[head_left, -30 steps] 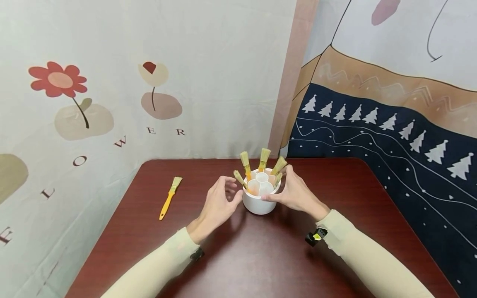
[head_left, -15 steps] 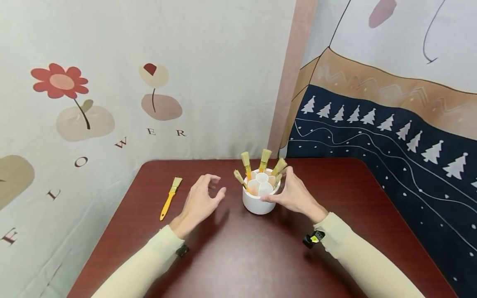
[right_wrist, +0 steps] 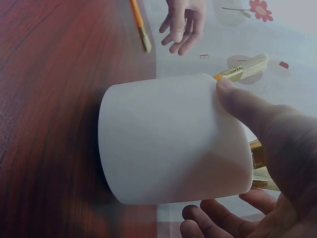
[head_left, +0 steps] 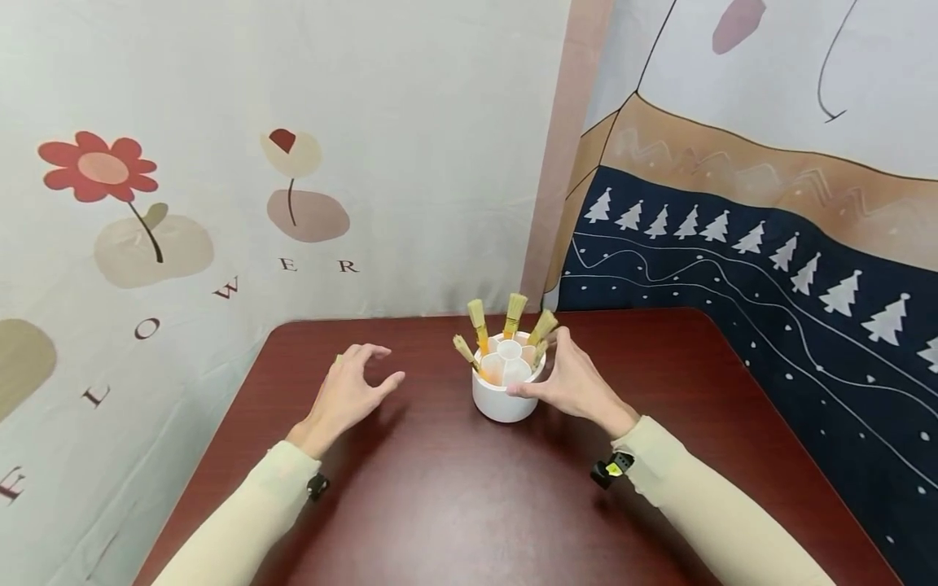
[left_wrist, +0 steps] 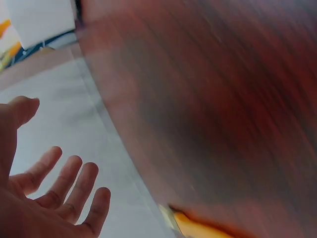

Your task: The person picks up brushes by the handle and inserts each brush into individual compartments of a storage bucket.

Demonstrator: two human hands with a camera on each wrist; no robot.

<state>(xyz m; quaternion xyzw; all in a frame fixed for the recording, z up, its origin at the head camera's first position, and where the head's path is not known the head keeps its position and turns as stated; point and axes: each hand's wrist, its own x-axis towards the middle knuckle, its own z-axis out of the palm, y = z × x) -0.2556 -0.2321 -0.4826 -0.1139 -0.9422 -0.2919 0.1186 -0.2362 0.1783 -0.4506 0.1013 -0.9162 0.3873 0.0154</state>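
My right hand (head_left: 580, 381) grips the white round divided brush holder (right_wrist: 168, 144) at its rim, thumb on the near side and fingers at the far right side. Several paintbrushes (head_left: 515, 316) stand in its outer compartments, pale bristles up; orange handles show low in the cups. To the left, my left hand (head_left: 343, 403) hovers with fingers spread and slightly bent, nothing in its grasp. One loose paintbrush (left_wrist: 203, 227) with an orange handle lies on the table below that hand, mostly hidden by it in the head view.
The dark red wooden table (head_left: 454, 505) ends at a pale flower-printed cloth (head_left: 410, 163) behind and left. A navy cloth with white trees (head_left: 703, 268) hangs along the right. Both wrists carry black straps.
My left hand has moved left, away from the brush holder, to over the loose paintbrush. My right hand keeps its grip on the holder; the head view has shifted slightly.
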